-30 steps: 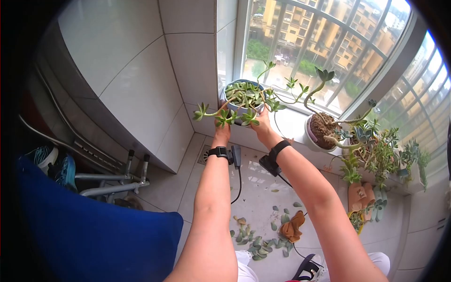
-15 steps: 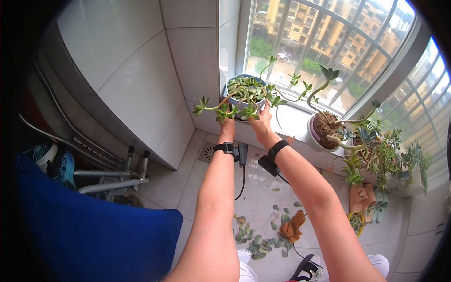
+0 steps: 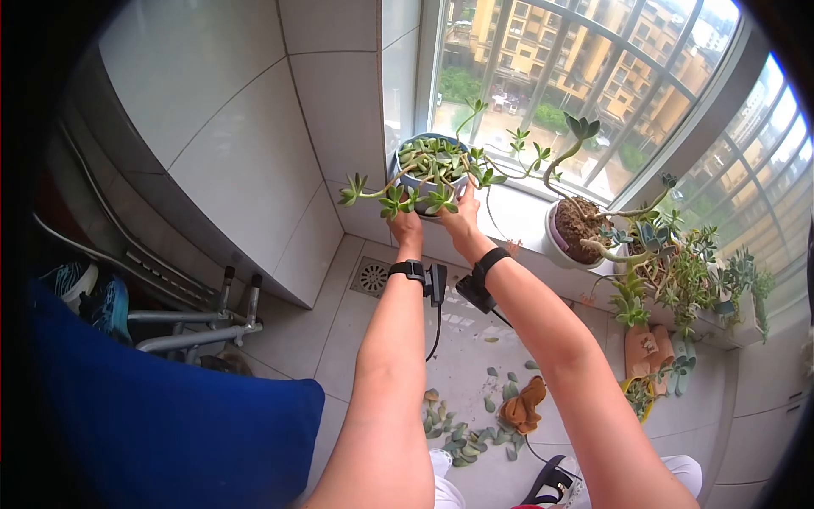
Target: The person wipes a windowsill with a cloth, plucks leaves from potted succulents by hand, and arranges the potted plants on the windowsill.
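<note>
A potted succulent [image 3: 434, 159] stands at the left end of the white windowsill, its light blue pot [image 3: 405, 161] filled with loose green leaves. Several stems with leaf rosettes trail over its rim. My left hand [image 3: 406, 227] grips the pot's lower left side, its fingers partly covered by a hanging rosette. From the right, my right hand [image 3: 462, 222] holds the same pot, thumb up along its wall. Each wrist wears a black strap with a small device and cable.
Another succulent in a white pot [image 3: 564, 246] sits on the sill, with more plants [image 3: 678, 271] farther right. Fallen leaves [image 3: 466, 441] and a brown cloth-like item [image 3: 523, 405] lie on the tiled floor. Slippers [image 3: 649, 352] stand below the sill; a blue covered surface [image 3: 170, 424] is at left.
The whole view has shifted slightly, so the pot and hands appear a little farther left. Both hands stay on the pot, which seems to keep its place against the sill corner.
</note>
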Tool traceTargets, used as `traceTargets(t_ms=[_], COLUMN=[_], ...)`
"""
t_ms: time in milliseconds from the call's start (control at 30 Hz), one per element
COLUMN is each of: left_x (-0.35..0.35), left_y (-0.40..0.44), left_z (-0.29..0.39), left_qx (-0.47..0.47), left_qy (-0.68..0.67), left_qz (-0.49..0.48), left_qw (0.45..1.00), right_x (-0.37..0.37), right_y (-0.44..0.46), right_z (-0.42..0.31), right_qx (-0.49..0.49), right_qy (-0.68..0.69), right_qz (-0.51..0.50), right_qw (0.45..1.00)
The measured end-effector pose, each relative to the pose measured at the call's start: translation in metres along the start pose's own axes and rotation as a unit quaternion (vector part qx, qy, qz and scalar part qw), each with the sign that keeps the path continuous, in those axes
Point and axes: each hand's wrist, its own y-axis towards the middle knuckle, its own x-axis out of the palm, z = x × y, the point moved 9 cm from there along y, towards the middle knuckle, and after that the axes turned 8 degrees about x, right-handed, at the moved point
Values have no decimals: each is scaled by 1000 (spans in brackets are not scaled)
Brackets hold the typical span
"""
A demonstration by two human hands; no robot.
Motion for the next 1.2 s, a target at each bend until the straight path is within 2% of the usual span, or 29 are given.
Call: traceTargets(t_ms=[67,167,267,367,567,667,767,867,967,1100,1200], left_x=[0,0,0,-3,-3,1,-2,0,-4,0,3], left_y=[-1,0,-2,-4,0,1,1,-1,2,3,6], left_z=[0,5,11,9,6,-6,6,-2,-4,-6,-9], left_qx=[-14,40,84,44,60,-37,50,-62,-1,-35,-19], left_qy=[2,42,54,69,137,77,84,63,75,54,36], left_qz=[0,-2,9,37,13,-48,15,-47,19,6,-4], left_qw=[1000,998,995,996,989,995,995,995,997,998,999], right_x=[-1,3,-1,-1,1,-2,-2,-4,7,0,1], right_y=[0,9,4,5,8,1,5,4,3,3,2], right_z=[-2,4,-4,-4,-2,-6,-3,-2,2,0,2], right_qx=[3,0,13,2,29,47,-21,-24,40,18,28], right_qy=[-6,61,41,72,50,59,18,-29,95,46,83], right_qz=[0,-54,-65,-72,-72,-71,-21,20,-110,-31,-65], right_qw=[1000,997,997,995,996,995,999,999,989,998,994])
